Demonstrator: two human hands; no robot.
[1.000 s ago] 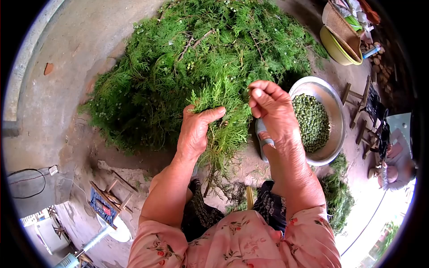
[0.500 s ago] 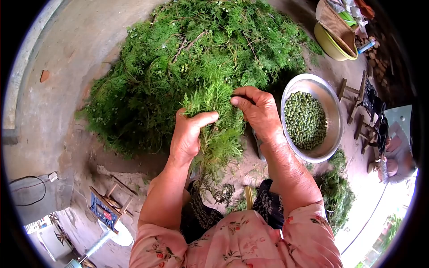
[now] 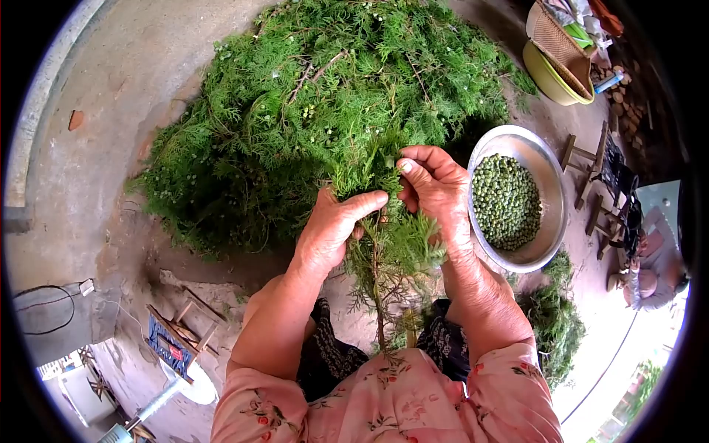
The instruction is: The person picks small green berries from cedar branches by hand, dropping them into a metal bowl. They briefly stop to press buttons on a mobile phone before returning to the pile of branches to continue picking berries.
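A leafy green cypress branch (image 3: 378, 258) hangs down in front of my body, its thin brown stem pointing toward my lap. My left hand (image 3: 332, 221) is closed around its upper part, with the thumb laid across the foliage. At the branch's right edge, my right hand (image 3: 439, 184) is closed in a pinch, thumb and forefinger together against the leaf tips; any small piece between them is hidden. Right of that hand stands a metal basin (image 3: 550, 199) with many small green cones (image 3: 506, 199) in it. Beyond both hands rises a large heap of cypress branches (image 3: 258, 125).
More cut greenery (image 3: 557, 317) lies on the ground below the basin. Wooden stools (image 3: 583, 159) stand at the right, near a seated person (image 3: 650, 269). A yellow tub (image 3: 546, 74) is at the upper right. Another folding stool (image 3: 196, 325) stands lower left beside a fan (image 3: 196, 384).
Both hands have shifted slightly right with the branch. The branch has turned, so its bare stem now shows below my hands. My right thumb and forefinger have stayed at the foliage edge.
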